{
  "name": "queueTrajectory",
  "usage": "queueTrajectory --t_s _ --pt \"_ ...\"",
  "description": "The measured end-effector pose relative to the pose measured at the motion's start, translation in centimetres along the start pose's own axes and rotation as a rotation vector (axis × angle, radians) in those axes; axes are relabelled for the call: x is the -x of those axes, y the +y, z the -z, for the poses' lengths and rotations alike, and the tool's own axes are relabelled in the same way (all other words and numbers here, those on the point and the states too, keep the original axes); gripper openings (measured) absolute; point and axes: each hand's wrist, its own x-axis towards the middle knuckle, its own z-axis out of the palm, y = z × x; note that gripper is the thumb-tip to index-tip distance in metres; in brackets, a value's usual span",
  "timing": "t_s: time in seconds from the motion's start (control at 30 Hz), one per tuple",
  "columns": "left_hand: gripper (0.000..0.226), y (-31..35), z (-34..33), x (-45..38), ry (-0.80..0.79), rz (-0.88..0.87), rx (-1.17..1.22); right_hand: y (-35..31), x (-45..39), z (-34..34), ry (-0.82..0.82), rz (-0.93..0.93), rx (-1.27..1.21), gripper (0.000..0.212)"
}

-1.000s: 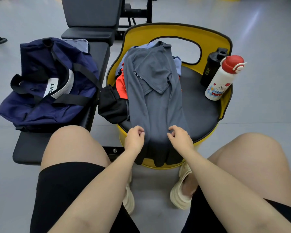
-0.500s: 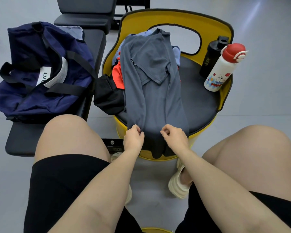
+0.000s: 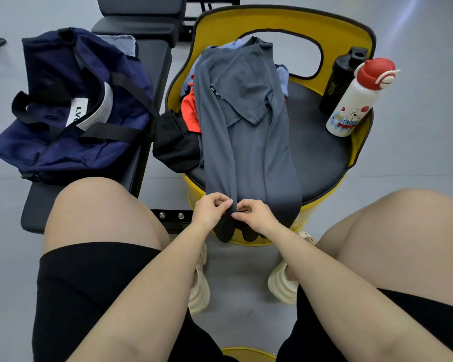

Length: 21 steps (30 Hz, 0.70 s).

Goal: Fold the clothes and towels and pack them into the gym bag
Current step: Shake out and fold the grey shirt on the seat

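A grey shirt [image 3: 249,131] lies lengthwise on the yellow chair's black seat [image 3: 317,152], its near end hanging over the front edge. My left hand [image 3: 211,210] and my right hand [image 3: 255,215] pinch that near end close together at the seat's front. Under the shirt lie an orange garment [image 3: 190,113], a black garment [image 3: 175,145] and light blue fabric [image 3: 281,77]. The navy gym bag [image 3: 71,105] sits open on the black bench [image 3: 37,207] to the left.
A white bottle with a red cap [image 3: 358,100] and a black bottle [image 3: 340,79] stand on the chair's right side. My bare knees and cream shoes [image 3: 199,286] frame the chair. Grey floor surrounds everything.
My hands have come closer together along the shirt's near end, now almost touching. The camera view has shifted slightly.
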Motion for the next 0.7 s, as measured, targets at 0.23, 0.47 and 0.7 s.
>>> queueTrajectory --t_s 0.23,0.47,0.7 --pt "0.006 -1.1 0.4 -0.1 0.087 0.171 -0.098 1.6 0.2 -0.1 -0.084 -0.124 0.138 0.022" --pt "0.046 -2.4 0.9 -0.6 0.18 0.274 -0.026 3.8 0.8 2.2 0.011 -0.23 0.144 0.017" --pt "0.052 -3.3 0.5 -1.1 0.058 0.312 0.127 6.7 1.7 5.0 0.077 -0.443 0.166 0.041"
